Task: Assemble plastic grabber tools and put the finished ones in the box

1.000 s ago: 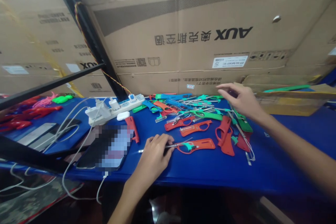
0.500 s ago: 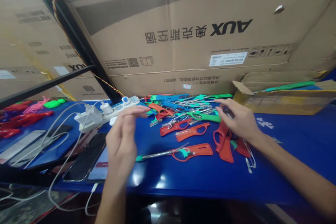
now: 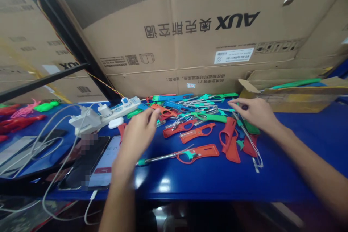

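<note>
My left hand (image 3: 140, 134) is held above the table's left part, fingers curled and thumb against them; what they hold, if anything, is hidden. A red plastic piece (image 3: 122, 131) shows at its left edge, and I cannot tell whether it is held. My right hand (image 3: 255, 114) is closed around a small dark round-ended thing (image 3: 245, 107). Below it lie red lighter handle shells (image 3: 230, 139) and white wires (image 3: 259, 154). In front, an orange-red lighter shell (image 3: 208, 150) holds a metal tube (image 3: 160, 158) with a teal tip. Behind is a pile of lighter parts (image 3: 190, 107).
A power strip (image 3: 122, 108) with plugs and cables, a white earbud case (image 3: 116, 123) and phones (image 3: 104, 163) are on the left. An open cardboard box (image 3: 299, 101) stands at the right. Large cardboard (image 3: 176, 50) forms the back of the blue table (image 3: 195, 185).
My left hand has moved right, its fingers now curled in. My right hand has shifted slightly right and up, uncovering more parts below. The view has shifted slightly.
</note>
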The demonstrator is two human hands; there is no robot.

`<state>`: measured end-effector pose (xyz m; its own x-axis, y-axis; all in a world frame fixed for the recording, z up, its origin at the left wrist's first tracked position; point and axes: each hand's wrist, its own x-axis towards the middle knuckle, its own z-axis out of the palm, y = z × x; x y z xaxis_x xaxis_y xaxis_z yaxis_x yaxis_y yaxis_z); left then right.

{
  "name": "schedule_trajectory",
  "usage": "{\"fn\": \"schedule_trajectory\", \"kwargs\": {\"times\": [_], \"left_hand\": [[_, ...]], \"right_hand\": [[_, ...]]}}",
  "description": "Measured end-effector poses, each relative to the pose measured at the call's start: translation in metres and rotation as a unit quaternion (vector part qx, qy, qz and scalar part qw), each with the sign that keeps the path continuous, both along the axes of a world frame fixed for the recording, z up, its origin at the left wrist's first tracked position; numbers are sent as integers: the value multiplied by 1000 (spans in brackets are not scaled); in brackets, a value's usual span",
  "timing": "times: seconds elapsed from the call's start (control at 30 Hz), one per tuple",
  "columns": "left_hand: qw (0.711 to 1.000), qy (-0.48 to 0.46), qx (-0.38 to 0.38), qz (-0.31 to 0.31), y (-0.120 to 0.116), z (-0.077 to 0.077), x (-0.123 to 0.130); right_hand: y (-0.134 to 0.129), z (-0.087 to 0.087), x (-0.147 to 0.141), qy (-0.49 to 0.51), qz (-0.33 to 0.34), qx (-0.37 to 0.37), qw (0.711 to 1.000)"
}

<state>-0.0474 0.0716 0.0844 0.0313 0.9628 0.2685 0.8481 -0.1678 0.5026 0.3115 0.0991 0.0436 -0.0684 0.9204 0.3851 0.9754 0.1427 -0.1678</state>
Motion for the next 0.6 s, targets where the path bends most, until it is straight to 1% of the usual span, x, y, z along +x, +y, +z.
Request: {"fn": "schedule_trajectory", "kwargs": {"times": [0.03,0.1,0.17,0.2,0.27,0.33,0.4,0.47,0.53,0.6], "left_hand": [[998,56,5,7,12,10,-6],[991,134,21,-23,37,26,-12],[979,195,21,-49,58,34,-9],[974,219,3,-64,66,33,-7],[960,255,-59,-97,73,24,-1],[947,281,-102,-114,73,10,1],[944,287,-141,-82,69,-4,0],[941,286,-171,-58,67,-13,-3],[939,283,-188,-53,68,-17,-7],[939,276,-196,-60,71,-19,-8]], "right_hand": [[1,1,4,-9,-24,-27,999],[2,0,11,-29,-49,-61,997],[5,-1,16,-37,-57,-70,995],[7,-2,18,-38,-60,-70,995],[9,-1,24,-37,-61,-67,995],[10,1,34,-33,-47,-81,995],[10,4,50,-17,-13,-122,992],[10,6,69,8,13,-159,987],[11,6,89,29,1,-164,986],[10,6,107,43,-23,-181,982]]}}
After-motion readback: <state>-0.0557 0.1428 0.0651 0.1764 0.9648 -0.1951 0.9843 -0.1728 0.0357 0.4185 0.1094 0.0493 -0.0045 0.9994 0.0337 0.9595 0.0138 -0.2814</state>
